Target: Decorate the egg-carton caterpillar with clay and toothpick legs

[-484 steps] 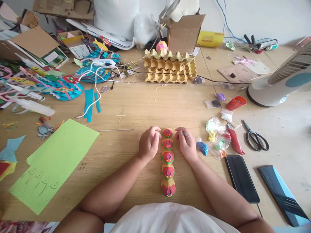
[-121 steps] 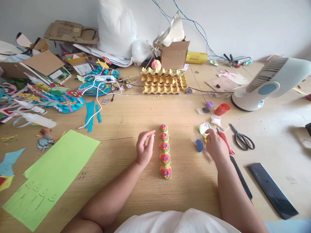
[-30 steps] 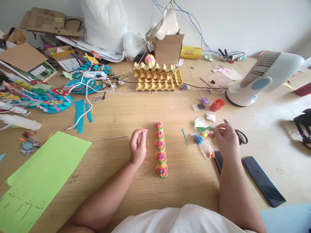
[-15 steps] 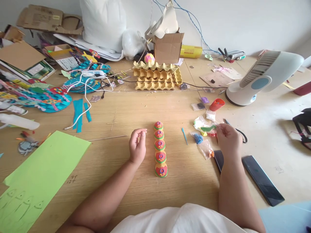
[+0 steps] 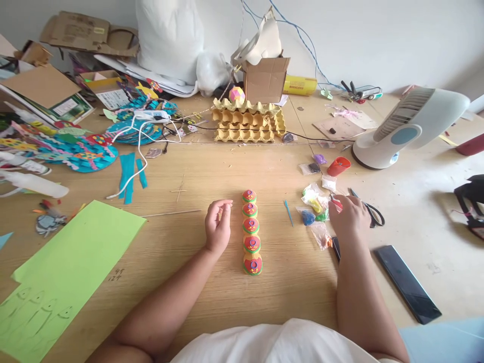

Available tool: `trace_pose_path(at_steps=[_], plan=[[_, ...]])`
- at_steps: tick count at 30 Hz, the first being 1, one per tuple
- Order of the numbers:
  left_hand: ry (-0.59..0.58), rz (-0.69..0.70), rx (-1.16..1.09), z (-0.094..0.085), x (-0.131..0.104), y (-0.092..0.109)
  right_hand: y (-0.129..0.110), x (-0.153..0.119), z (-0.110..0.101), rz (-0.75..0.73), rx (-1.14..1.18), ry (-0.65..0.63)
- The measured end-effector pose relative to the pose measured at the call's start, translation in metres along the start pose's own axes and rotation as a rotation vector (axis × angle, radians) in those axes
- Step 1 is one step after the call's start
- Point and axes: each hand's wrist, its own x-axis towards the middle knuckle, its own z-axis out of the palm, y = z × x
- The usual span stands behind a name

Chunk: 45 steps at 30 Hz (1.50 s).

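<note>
Five-bump egg-carton strip (image 5: 251,225) lies lengthwise in front of me, its bumps coloured red with green rims and small purple and yellow details. Just left of it, my left hand (image 5: 218,228) is raised with curled fingers, thumb and forefinger close together; whatever they may pinch is too small to make out. Over the clay packets at the right, my right hand (image 5: 350,218) has its fingertips closed on a small bag of red clay (image 5: 336,203), partly hidden by the fingers. Beside it lie green clay (image 5: 322,216), blue clay (image 5: 308,217) and an orange clay bag (image 5: 321,236).
A blue plastic tool (image 5: 288,213) lies right of the strip. Scissors (image 5: 374,214), a phone (image 5: 408,283), a red cup (image 5: 339,166) and a white fan (image 5: 397,128) are to the right. Green paper (image 5: 81,262) lies left; egg trays (image 5: 245,121) stand behind.
My right hand has let go of the green clay, which now lies beside the blue, and has gone to the red clay bag. My left hand stays by the strip. The view has shifted slightly.
</note>
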Motion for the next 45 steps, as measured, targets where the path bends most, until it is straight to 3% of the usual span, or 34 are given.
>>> trace_pose_path(at_steps=[6, 12, 22, 27, 30, 36, 38, 42, 45], plan=[[0.007, 0.005, 0.008, 0.001, 0.001, -0.001, -0.034, 0.005, 0.011, -0.205, -0.064, -0.096], [0.002, 0.013, 0.003, 0.002, 0.001, 0.001, -0.053, 0.043, 0.032, -0.163, -0.156, -0.263], [-0.002, 0.006, -0.007, 0.001, 0.000, 0.001, -0.061, 0.065, 0.038, -0.110, -0.085, -0.315], [0.006, -0.002, 0.003, 0.001, 0.000, 0.001, -0.060, 0.067, 0.032, -0.060, -0.023, -0.278], [0.012, -0.003, 0.008, 0.001, 0.000, 0.000, -0.056, 0.069, 0.029, -0.026, 0.082, -0.174], [0.004, -0.003, 0.032, 0.001, 0.002, -0.002, -0.056, 0.069, 0.020, 0.020, 0.844, 0.161], [0.008, 0.000, 0.070, 0.001, 0.001, -0.003, -0.062, 0.057, 0.016, 0.080, 1.090, 0.067], [-0.074, 0.001, 0.153, 0.000, -0.004, -0.005, -0.081, 0.005, 0.013, 0.179, 1.382, -0.561], [-0.198, 0.024, 0.260, -0.001, -0.009, -0.002, -0.098, -0.040, 0.018, 0.360, 1.626, -0.863]])
